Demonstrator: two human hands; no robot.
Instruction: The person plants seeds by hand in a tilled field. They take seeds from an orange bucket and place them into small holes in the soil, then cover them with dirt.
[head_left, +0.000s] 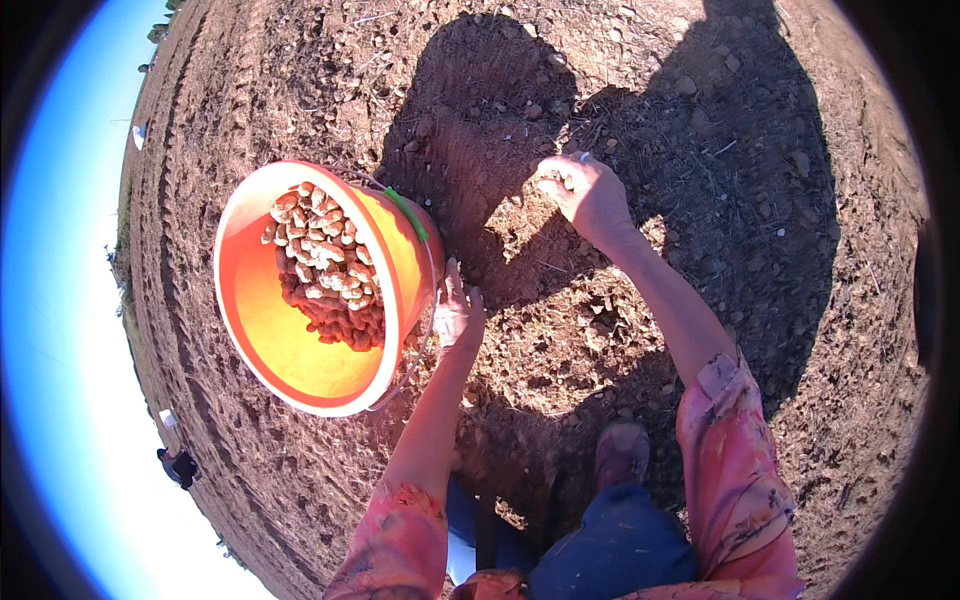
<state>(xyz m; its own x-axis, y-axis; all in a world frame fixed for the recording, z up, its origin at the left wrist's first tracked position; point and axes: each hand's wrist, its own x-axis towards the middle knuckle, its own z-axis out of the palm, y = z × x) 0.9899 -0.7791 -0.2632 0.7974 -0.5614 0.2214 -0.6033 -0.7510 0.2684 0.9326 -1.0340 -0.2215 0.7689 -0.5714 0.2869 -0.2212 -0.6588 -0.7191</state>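
Observation:
An orange plastic bucket (262, 315) with a white rim leans to the left, its open mouth facing the camera. Unshelled peanuts (326, 251) lie in a heap inside it, partly in shade. The wire handle with a green grip (406, 214) hangs on the bucket's right side. My left hand (459, 315) is beside the bucket's lower right side, fingers apart; whether it touches the bucket is hard to tell. My right hand (581, 191), with a ring on one finger, is to the right above the soil, its fingers curled around what look like peanuts (568, 182).
Dry, clumpy soil (555, 352) with straw and small stones surrounds the bucket. My shoe (622, 454) stands at the lower middle. Shadows cover much of the ground at the upper right. Far left, another person (180, 469) is near a white container (168, 418).

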